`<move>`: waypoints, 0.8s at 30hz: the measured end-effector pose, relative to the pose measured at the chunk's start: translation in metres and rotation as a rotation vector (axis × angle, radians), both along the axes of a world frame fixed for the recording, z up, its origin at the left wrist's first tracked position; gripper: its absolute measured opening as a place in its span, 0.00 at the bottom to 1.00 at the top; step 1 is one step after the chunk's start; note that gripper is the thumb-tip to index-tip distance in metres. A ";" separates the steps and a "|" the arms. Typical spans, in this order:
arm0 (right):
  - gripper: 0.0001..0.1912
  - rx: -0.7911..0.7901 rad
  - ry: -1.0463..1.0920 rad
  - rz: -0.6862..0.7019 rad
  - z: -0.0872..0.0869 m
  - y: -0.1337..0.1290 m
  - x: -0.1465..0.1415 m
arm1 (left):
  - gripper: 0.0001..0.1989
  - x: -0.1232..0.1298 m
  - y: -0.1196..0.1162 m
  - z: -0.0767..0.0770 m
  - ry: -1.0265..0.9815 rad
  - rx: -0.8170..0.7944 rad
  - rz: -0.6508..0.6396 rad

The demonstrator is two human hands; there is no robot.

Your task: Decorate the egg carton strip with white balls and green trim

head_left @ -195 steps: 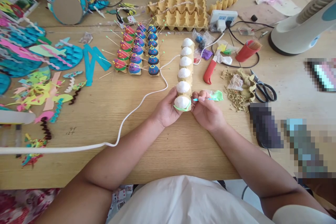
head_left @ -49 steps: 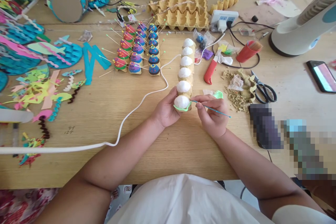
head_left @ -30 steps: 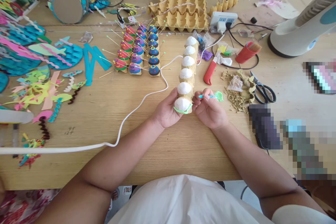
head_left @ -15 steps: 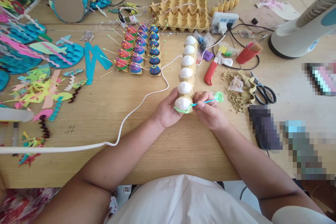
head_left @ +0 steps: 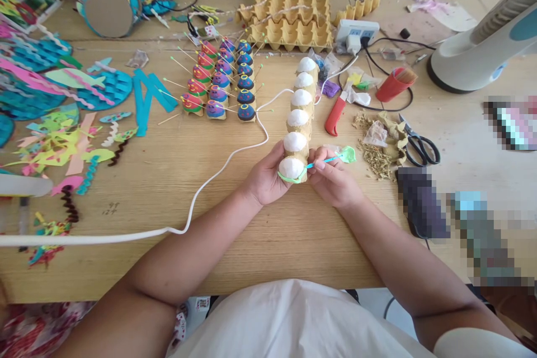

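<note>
A strip of egg carton cups (head_left: 301,98) with several white domes on top runs away from me over the table. My left hand (head_left: 268,179) is wrapped round the left side of its near end. Along the lower edge of the nearest dome lies a light green band (head_left: 292,179). My right hand (head_left: 333,178) pinches a thin blue stick (head_left: 323,161), whose left tip touches the strip's near end beside the green band. Just beyond the right fingers is a light green lump (head_left: 348,154).
Three rows of painted cups (head_left: 218,78) with pins stand left of the strip. To the right are a red-handled knife (head_left: 335,116), black scissors (head_left: 423,148), a red cup of sticks (head_left: 394,85) and a phone-like dark object (head_left: 423,203). A white cable (head_left: 218,173) crosses the table.
Both hands stay at the strip's near end, and the blue stick has shifted only very slightly. The whole view has moved a little.
</note>
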State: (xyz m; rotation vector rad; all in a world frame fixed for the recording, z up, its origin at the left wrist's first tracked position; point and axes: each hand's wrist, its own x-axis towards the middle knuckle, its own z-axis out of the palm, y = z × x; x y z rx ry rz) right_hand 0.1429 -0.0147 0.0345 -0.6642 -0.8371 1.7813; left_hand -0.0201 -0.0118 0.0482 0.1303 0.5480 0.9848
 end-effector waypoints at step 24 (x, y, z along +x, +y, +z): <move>0.17 0.032 -0.009 -0.006 -0.006 0.000 0.000 | 0.16 0.000 0.001 0.002 0.001 -0.062 0.013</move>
